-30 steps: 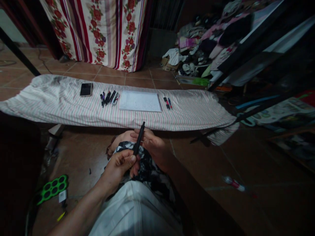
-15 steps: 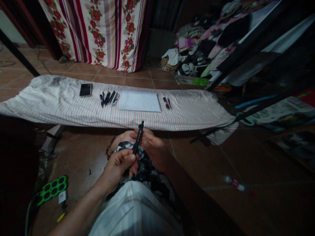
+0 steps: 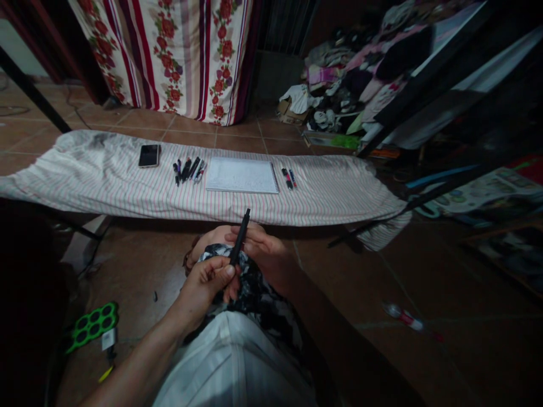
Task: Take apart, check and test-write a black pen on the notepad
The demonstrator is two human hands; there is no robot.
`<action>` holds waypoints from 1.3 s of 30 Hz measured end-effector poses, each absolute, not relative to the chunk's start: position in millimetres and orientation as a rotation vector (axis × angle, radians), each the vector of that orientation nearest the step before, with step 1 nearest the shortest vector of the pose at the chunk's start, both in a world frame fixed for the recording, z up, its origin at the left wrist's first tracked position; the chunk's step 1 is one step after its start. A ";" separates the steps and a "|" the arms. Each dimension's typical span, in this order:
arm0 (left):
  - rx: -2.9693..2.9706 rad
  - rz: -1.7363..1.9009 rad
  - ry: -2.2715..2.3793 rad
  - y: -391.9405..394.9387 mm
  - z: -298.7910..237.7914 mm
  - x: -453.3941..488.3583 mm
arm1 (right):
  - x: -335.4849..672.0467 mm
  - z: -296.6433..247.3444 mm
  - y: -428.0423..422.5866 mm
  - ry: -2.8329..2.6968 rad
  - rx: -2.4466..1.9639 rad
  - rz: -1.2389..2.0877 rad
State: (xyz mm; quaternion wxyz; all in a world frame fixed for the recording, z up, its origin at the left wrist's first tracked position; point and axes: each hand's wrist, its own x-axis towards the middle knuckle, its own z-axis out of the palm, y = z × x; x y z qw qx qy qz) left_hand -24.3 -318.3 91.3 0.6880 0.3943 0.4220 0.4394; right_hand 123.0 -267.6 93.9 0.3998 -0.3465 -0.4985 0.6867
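A black pen stands tilted above my lap, held at both ends. My left hand pinches its lower end between thumb and fingers. My right hand is closed round the pen's middle. Ahead lies a striped ironing board bearing a spiral notebook, a bunch of several pens to its left, two pens to its right, and a dark phone.
A green holed tray lies on the tiled floor at left. A small bottle lies on the floor at right. Heaped clothes fill the far right. A flowered curtain hangs behind. Dark frame bars cross the right side.
Both hands keep hold of the black pen in almost the same place; only slight shifts of the view.
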 end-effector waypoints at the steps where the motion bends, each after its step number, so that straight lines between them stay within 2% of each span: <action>1: 0.885 0.979 0.941 -318.5 91.7 -24.2 | 123.7 94.7 -267.6 -1.261 -0.878 1.752; 7: 0.898 0.968 0.946 -319.5 94.0 -21.3 | 114.2 93.6 -268.0 -1.216 -0.861 1.669; 12: 0.885 0.984 0.934 -319.1 91.8 -22.9 | 117.3 94.3 -270.0 -1.237 -0.829 1.758; 21: 0.870 0.960 0.916 -319.7 91.5 -21.4 | 114.7 89.9 -267.8 -1.209 -0.900 1.662; 31: 0.867 0.956 0.929 -318.2 90.2 -24.1 | 125.3 92.1 -267.7 -1.324 -0.869 1.756; 36: 0.890 0.969 0.914 -318.7 90.3 -21.6 | 115.7 87.1 -270.6 -1.282 -0.905 1.636; 39: 0.872 0.976 0.914 -318.6 90.3 -22.5 | 117.3 88.1 -270.9 -1.319 -0.876 1.690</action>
